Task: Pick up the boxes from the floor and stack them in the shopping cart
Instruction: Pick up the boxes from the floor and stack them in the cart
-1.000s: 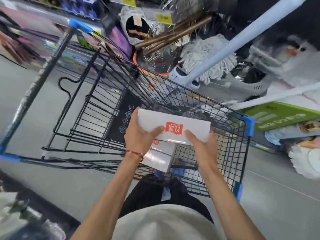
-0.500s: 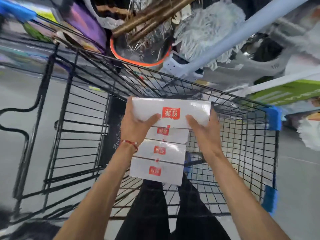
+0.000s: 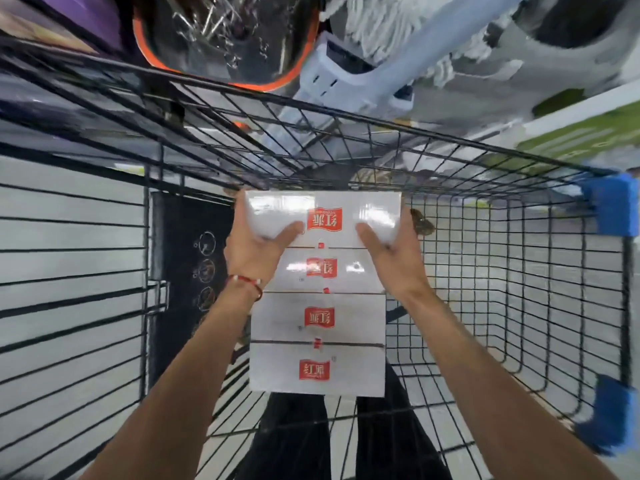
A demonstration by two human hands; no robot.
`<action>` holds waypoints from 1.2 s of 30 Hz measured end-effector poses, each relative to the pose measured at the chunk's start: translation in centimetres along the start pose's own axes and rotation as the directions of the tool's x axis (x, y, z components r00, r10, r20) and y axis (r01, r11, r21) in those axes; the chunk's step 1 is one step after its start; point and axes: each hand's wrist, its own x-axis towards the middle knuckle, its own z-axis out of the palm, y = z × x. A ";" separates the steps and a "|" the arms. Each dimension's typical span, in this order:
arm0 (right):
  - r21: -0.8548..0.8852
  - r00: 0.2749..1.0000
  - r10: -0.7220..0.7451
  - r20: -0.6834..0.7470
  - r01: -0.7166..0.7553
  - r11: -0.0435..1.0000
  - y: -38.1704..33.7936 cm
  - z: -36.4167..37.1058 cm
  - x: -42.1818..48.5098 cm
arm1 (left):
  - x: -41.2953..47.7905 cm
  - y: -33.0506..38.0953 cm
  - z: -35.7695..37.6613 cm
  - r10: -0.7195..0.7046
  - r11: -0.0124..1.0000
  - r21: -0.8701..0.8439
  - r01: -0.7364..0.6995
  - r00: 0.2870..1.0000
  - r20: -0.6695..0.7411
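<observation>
I am looking down into a black wire shopping cart (image 3: 519, 258). A white box with a red label (image 3: 323, 218) is held deep in the cart, at the far end of a row of three like boxes (image 3: 317, 368) lying flat on the cart floor. My left hand (image 3: 256, 244) grips its left end, thumb on top. My right hand (image 3: 394, 251) grips its right end the same way. A red string bracelet sits on my left wrist.
A black panel (image 3: 187, 271) stands against the cart's left inside wall. Blue corner bumpers (image 3: 609, 209) mark the cart's right side. Beyond the far wall are an orange-rimmed bin (image 3: 225, 39), a mop with pale blue handle (image 3: 363, 77) and a green package (image 3: 581, 136).
Both hands have carried the box down into the cart toward its far end. My view has come closer, and the row of boxes on the cart floor now shows fully.
</observation>
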 end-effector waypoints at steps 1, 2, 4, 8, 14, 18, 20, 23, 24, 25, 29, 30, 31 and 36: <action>-0.018 1.000 0.004 -0.005 -0.004 1.000 0.6 0.3 0.6 | 0.4 -0.3 0.3 -0.012 1.000 0.006 0.012 1.000 0.002; -0.034 1.000 0.011 -0.010 -0.012 0.999 1.1 0.5 1.1 | 0.9 -0.6 0.6 -0.027 0.999 0.017 0.027 1.000 -0.001; -0.059 0.999 0.047 -0.015 -0.047 0.997 2.1 1.0 2.1 | 2.0 -1.4 1.2 -0.054 0.998 0.040 0.054 0.998 0.007; -0.113 0.995 0.069 -0.066 -0.076 0.991 3.2 1.8 2.8 | 3.0 -2.8 1.9 -0.129 0.991 0.030 0.128 0.991 0.041; -0.034 0.987 0.107 -0.122 -0.111 0.993 3.2 2.9 2.0 | 2.9 -2.6 1.9 -0.116 0.992 -0.046 0.119 0.991 0.072; 0.020 0.973 0.175 -0.153 -0.174 0.985 2.4 2.9 -0.2 | 1.4 -1.6 1.0 -0.141 0.989 -0.030 0.144 0.986 0.089; 0.023 0.973 0.172 -0.156 -0.170 0.985 2.0 2.2 -2.1 | -0.3 -1.0 0.1 -0.140 0.989 -0.022 0.143 0.984 0.108; 0.109 0.972 0.175 -0.155 -0.159 0.981 0.7 1.0 -5.5 | -3.7 -0.3 -1.7 -0.126 0.991 -0.027 0.129 0.987 0.097; 0.133 0.970 0.189 -0.153 -0.169 0.976 0.3 0.6 -6.6 | -4.8 -0.1 -2.2 -0.117 0.992 -0.037 0.121 0.989 0.091; 0.158 0.969 0.196 -0.148 -0.173 0.972 0.0 0.2 -7.7 | -5.9 0.1 -2.7 -0.105 0.993 -0.052 0.109 0.991 0.087; 0.190 0.979 0.153 -0.136 -0.126 0.974 -0.4 -1.6 -12.3 | -10.8 1.2 -3.9 -0.056 0.991 -0.109 0.071 0.989 0.134; 0.199 0.980 0.144 -0.138 -0.116 0.973 -0.4 -2.2 -13.5 | -12.1 1.5 -4.0 -0.043 0.992 -0.111 0.059 0.989 0.141; 0.209 0.981 0.134 -0.139 -0.103 0.972 -0.4 -2.9 -14.7 | -13.4 2.0 -3.9 -0.030 0.994 -0.103 0.046 0.988 0.153; 0.315 0.981 0.071 -0.180 -0.011 0.949 0.5 -6.9 -21.0 | -20.4 4.1 -2.2 0.121 0.992 -0.063 -0.107 0.953 0.277</action>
